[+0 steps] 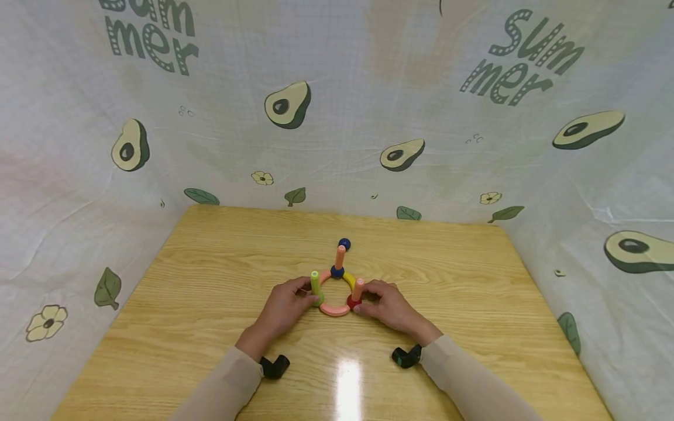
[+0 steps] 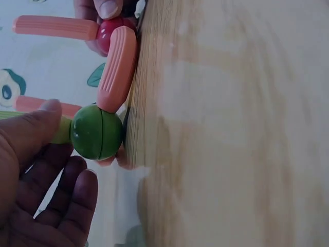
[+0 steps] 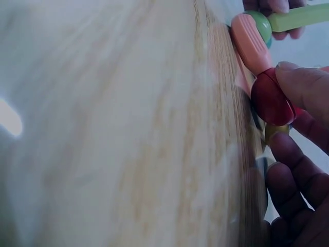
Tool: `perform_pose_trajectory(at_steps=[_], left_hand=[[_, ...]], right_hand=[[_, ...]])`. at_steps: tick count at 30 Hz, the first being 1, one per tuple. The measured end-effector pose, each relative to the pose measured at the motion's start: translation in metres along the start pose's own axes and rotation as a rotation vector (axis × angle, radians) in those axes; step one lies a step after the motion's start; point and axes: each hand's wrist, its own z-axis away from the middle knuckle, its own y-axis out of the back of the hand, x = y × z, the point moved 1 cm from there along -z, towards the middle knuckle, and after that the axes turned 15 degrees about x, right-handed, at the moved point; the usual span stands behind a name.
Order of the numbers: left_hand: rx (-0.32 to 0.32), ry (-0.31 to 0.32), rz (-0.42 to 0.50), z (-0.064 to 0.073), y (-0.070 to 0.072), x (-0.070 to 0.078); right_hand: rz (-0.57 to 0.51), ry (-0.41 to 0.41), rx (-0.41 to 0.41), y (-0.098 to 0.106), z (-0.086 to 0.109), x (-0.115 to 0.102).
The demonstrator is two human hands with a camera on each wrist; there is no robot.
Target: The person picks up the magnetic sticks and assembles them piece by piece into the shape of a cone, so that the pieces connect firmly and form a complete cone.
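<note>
A ring of curved rods and balls lies mid-table: a pink curved rod [image 1: 334, 311] at the front, a yellow one [image 1: 350, 280] at back right, and another pink one at back left. My left hand [image 1: 286, 302] pinches the light green upright rod [image 1: 315, 282] just above its green ball [image 2: 92, 133]. On the right, my right hand [image 1: 388, 305] pinches the red ball [image 3: 271, 99], which carries an upright pink rod [image 1: 358, 289]. The rear blue ball [image 1: 337, 272] bears a second upright pink rod [image 1: 340, 256]; neither hand touches it.
Just behind the ring sits a separate blue ball [image 1: 344, 243]. The wooden table [image 1: 221, 257] is bounded at the back and sides by a white printed cloth [image 1: 337, 128]. Black cameras [image 1: 275, 367] are strapped at both wrists.
</note>
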Motion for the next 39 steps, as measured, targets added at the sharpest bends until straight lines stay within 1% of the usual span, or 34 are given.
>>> perform_pose_trajectory(at_steps=[4, 9, 12, 17, 24, 31, 39], left_hand=[[-0.002, -0.049, -0.062, 0.0001, -0.0009, -0.0015], [0.005, -0.102, -0.078, 0.0014, -0.0014, -0.0020], [0.005, -0.117, -0.069, 0.0026, -0.0017, -0.0015], [-0.005, -0.122, -0.056, 0.0049, -0.0018, -0.0016], [-0.018, -0.126, -0.069, 0.0055, -0.0026, -0.0016], [-0.011, -0.144, -0.107, 0.0048, -0.0046, -0.0005], [-0.003, -0.143, -0.110, 0.0067, -0.0035, 0.0014]], right_hand=[[0.016, 0.017, 0.006, -0.0004, -0.0005, -0.0002], [0.023, 0.044, 0.010, 0.0000, -0.0014, -0.0020], [0.026, 0.053, 0.013, 0.0007, -0.0018, -0.0030], [0.038, 0.061, 0.016, 0.0008, -0.0020, -0.0031], [0.033, 0.055, 0.023, 0.0011, -0.0022, -0.0039], [0.027, 0.060, 0.029, 0.0021, -0.0009, -0.0040], [0.036, 0.075, 0.023, 0.0023, 0.0013, -0.0049]])
